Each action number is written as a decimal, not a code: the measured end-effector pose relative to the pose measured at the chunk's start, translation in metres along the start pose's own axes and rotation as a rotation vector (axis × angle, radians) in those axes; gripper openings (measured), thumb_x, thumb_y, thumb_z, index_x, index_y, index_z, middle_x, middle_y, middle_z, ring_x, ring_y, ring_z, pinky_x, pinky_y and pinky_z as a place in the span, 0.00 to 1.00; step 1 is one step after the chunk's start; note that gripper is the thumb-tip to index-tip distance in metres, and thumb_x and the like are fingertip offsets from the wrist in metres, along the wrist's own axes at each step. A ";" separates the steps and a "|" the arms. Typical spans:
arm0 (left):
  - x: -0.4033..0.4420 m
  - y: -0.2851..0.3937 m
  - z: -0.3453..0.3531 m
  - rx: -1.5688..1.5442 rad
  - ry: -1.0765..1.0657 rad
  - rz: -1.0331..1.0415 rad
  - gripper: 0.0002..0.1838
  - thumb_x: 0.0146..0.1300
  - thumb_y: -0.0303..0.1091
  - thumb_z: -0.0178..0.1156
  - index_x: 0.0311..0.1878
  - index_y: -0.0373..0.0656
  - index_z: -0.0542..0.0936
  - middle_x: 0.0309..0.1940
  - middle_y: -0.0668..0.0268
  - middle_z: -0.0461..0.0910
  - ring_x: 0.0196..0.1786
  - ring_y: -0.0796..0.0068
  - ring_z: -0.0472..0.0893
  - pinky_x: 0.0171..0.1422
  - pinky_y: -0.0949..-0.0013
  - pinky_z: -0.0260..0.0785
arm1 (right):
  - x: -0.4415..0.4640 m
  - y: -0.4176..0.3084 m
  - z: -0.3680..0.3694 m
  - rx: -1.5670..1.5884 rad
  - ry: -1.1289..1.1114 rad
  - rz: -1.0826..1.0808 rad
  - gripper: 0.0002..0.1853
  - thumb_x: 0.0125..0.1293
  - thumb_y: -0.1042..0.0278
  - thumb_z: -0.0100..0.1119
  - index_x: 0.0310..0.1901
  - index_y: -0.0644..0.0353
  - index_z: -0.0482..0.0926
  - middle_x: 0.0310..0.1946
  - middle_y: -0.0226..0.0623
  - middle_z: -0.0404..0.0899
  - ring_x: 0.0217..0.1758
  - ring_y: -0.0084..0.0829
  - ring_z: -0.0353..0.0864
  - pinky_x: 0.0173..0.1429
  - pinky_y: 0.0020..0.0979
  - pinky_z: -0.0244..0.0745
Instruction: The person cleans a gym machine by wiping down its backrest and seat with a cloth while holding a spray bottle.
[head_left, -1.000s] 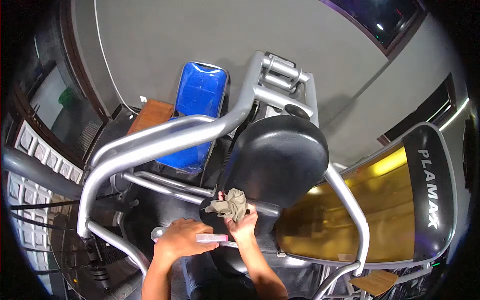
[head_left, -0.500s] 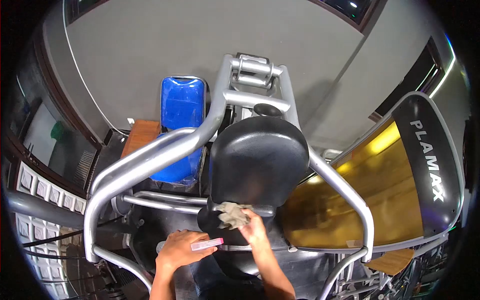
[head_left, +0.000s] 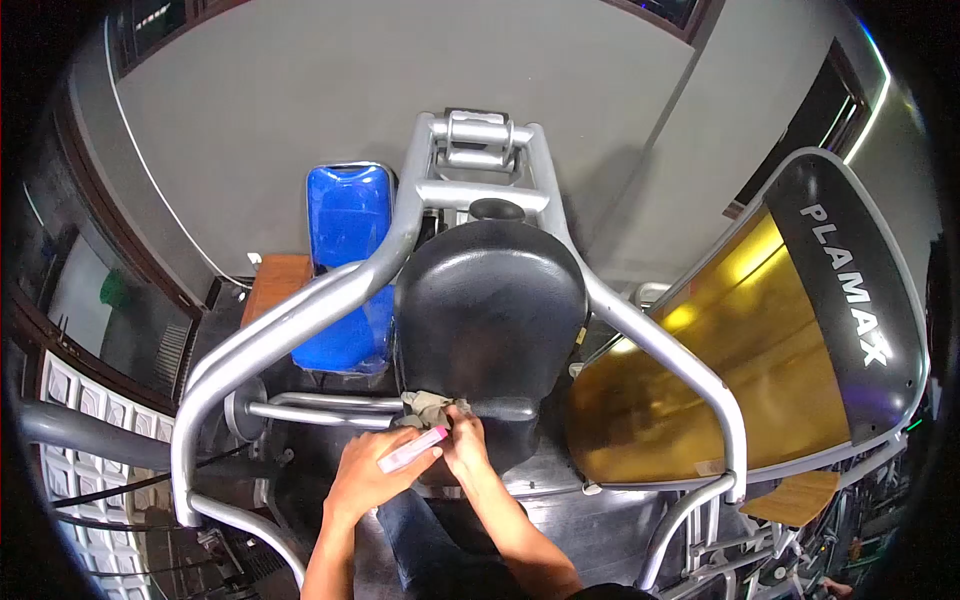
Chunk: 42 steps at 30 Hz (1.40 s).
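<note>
Drawn closer together, our left hand [head_left: 362, 475] clamps a pink-tipped item [head_left: 410, 452] and our right hand [head_left: 465, 447] a cloth [head_left: 430, 408], best kept bunched, near left of the pad [head_left: 490, 315].

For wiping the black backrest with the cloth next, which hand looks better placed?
Probably the right hand: it holds the cloth near the black backrest, while the left hand holds a pink-tipped object.

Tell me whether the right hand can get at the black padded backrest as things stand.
Probably yes: the right hand, holding a crumpled beige cloth, is near the lower end of the black padded backrest, and nothing visible blocks its front.
</note>
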<state>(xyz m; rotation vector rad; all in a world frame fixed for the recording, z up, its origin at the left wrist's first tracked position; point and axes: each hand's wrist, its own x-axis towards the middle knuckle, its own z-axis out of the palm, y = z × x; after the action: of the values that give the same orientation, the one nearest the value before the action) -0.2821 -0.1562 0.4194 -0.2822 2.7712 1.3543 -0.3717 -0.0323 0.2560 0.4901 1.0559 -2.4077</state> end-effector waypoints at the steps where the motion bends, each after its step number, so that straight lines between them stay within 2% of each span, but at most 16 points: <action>1: 0.000 0.000 0.000 0.005 0.000 0.005 0.21 0.62 0.53 0.66 0.31 0.42 0.82 0.18 0.59 0.79 0.25 0.59 0.83 0.31 0.61 0.71 | 0.001 0.002 0.004 0.057 -0.025 0.000 0.06 0.70 0.75 0.52 0.44 0.64 0.78 0.40 0.39 0.82 0.47 0.35 0.82 0.54 0.39 0.79; 5: 0.001 -0.001 0.003 0.019 0.039 -0.021 0.20 0.62 0.51 0.67 0.29 0.42 0.81 0.18 0.60 0.79 0.23 0.63 0.82 0.30 0.62 0.69 | 0.004 -0.033 -0.023 -0.005 -0.047 0.029 0.08 0.69 0.72 0.51 0.44 0.64 0.77 0.42 0.40 0.82 0.48 0.37 0.82 0.56 0.40 0.79; 7: 0.003 0.000 0.004 0.013 0.035 -0.033 0.20 0.62 0.50 0.67 0.28 0.42 0.80 0.18 0.60 0.78 0.23 0.63 0.81 0.30 0.62 0.69 | 0.008 -0.061 -0.045 0.086 -0.195 0.096 0.12 0.69 0.70 0.48 0.46 0.69 0.76 0.39 0.47 0.82 0.43 0.42 0.84 0.49 0.41 0.82; 10: 0.003 -0.003 0.009 0.012 0.081 0.039 0.19 0.61 0.50 0.67 0.27 0.42 0.79 0.18 0.59 0.77 0.22 0.60 0.80 0.29 0.61 0.67 | 0.012 -0.078 -0.072 0.106 -0.105 0.056 0.12 0.68 0.72 0.49 0.46 0.71 0.76 0.43 0.49 0.82 0.45 0.42 0.84 0.50 0.41 0.82; 13: -0.001 0.001 0.011 0.043 0.061 0.036 0.19 0.61 0.49 0.68 0.27 0.42 0.80 0.18 0.58 0.77 0.23 0.58 0.80 0.29 0.61 0.67 | -0.004 -0.088 -0.072 0.076 0.089 -0.116 0.12 0.67 0.73 0.53 0.50 0.67 0.78 0.42 0.42 0.84 0.44 0.36 0.84 0.50 0.37 0.80; 15: -0.001 0.002 0.013 0.070 0.053 0.047 0.18 0.60 0.49 0.68 0.28 0.42 0.81 0.19 0.58 0.78 0.23 0.57 0.80 0.29 0.61 0.68 | -0.017 -0.089 -0.058 -0.269 0.263 -0.263 0.16 0.65 0.78 0.57 0.54 0.70 0.77 0.49 0.40 0.82 0.49 0.29 0.82 0.55 0.32 0.76; 17: 0.001 0.001 0.017 0.099 0.029 0.002 0.19 0.61 0.55 0.65 0.31 0.48 0.83 0.19 0.60 0.80 0.27 0.55 0.83 0.32 0.58 0.71 | 0.000 -0.067 -0.084 -0.428 0.179 -0.434 0.22 0.65 0.81 0.57 0.63 0.67 0.74 0.51 0.34 0.81 0.49 0.23 0.79 0.57 0.27 0.73; 19: 0.002 -0.003 0.023 0.131 0.063 0.043 0.19 0.61 0.55 0.65 0.30 0.48 0.83 0.19 0.61 0.80 0.26 0.57 0.83 0.32 0.60 0.71 | -0.011 -0.071 -0.070 -0.217 0.240 -0.459 0.25 0.66 0.82 0.56 0.65 0.65 0.72 0.51 0.34 0.81 0.50 0.24 0.79 0.58 0.27 0.72; 23: 0.008 -0.013 0.032 0.053 -0.021 -0.012 0.20 0.61 0.54 0.66 0.29 0.46 0.82 0.18 0.62 0.79 0.23 0.62 0.82 0.31 0.63 0.70 | -0.028 -0.104 -0.066 -0.427 0.212 -0.815 0.29 0.63 0.87 0.51 0.68 0.63 0.69 0.64 0.40 0.74 0.65 0.29 0.74 0.69 0.30 0.67; 26: 0.010 -0.019 0.043 0.009 -0.047 0.026 0.16 0.62 0.47 0.68 0.32 0.43 0.83 0.20 0.63 0.81 0.24 0.70 0.83 0.31 0.67 0.71 | -0.027 -0.144 -0.061 -0.633 0.167 -0.910 0.28 0.61 0.88 0.50 0.65 0.67 0.71 0.63 0.44 0.75 0.67 0.34 0.74 0.70 0.32 0.66; 28: 0.010 -0.011 0.049 -0.322 -0.090 -0.074 0.10 0.64 0.37 0.68 0.36 0.39 0.84 0.26 0.65 0.84 0.26 0.77 0.83 0.34 0.71 0.74 | -0.022 -0.151 -0.055 -0.734 0.131 -0.943 0.27 0.61 0.83 0.51 0.64 0.65 0.73 0.62 0.47 0.76 0.66 0.40 0.75 0.70 0.34 0.67; 30: 0.014 -0.021 0.058 -0.387 -0.105 -0.047 0.09 0.65 0.34 0.67 0.39 0.37 0.84 0.29 0.65 0.85 0.28 0.78 0.83 0.35 0.72 0.75 | -0.018 -0.147 -0.051 -0.933 0.187 -1.001 0.26 0.61 0.79 0.53 0.63 0.62 0.74 0.61 0.48 0.75 0.63 0.47 0.77 0.68 0.38 0.68; 35: 0.020 -0.024 0.069 -0.406 -0.152 -0.053 0.10 0.66 0.31 0.66 0.44 0.34 0.84 0.34 0.64 0.86 0.29 0.78 0.84 0.36 0.72 0.75 | -0.026 -0.131 -0.056 -0.930 0.244 -0.951 0.26 0.63 0.77 0.53 0.65 0.64 0.70 0.60 0.49 0.74 0.62 0.50 0.75 0.67 0.42 0.69; 37: 0.022 -0.026 0.081 -0.526 -0.096 -0.062 0.10 0.66 0.31 0.66 0.45 0.34 0.83 0.35 0.63 0.86 0.29 0.77 0.84 0.35 0.72 0.75 | -0.027 -0.121 -0.062 -0.946 0.224 -0.938 0.28 0.64 0.78 0.54 0.67 0.64 0.67 0.61 0.51 0.72 0.63 0.52 0.74 0.68 0.42 0.68; 41: 0.024 -0.031 0.104 -0.464 0.054 -0.092 0.12 0.66 0.34 0.66 0.44 0.34 0.84 0.34 0.62 0.86 0.27 0.77 0.83 0.33 0.73 0.74 | -0.029 -0.102 -0.074 -0.928 0.218 -0.818 0.29 0.64 0.76 0.55 0.68 0.66 0.65 0.63 0.54 0.69 0.66 0.52 0.71 0.69 0.41 0.66; 42: 0.025 -0.029 0.111 -0.496 0.086 -0.096 0.13 0.66 0.34 0.66 0.46 0.34 0.84 0.33 0.62 0.87 0.25 0.77 0.83 0.31 0.74 0.73 | -0.030 -0.099 -0.073 -0.981 0.276 -0.865 0.28 0.64 0.74 0.56 0.66 0.67 0.67 0.57 0.53 0.75 0.60 0.52 0.77 0.64 0.41 0.72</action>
<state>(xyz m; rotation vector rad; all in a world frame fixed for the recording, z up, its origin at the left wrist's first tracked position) -0.3058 -0.0903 0.3252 -0.4918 2.3989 2.0256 -0.3905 0.0898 0.2822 -0.0242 2.7632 -2.0110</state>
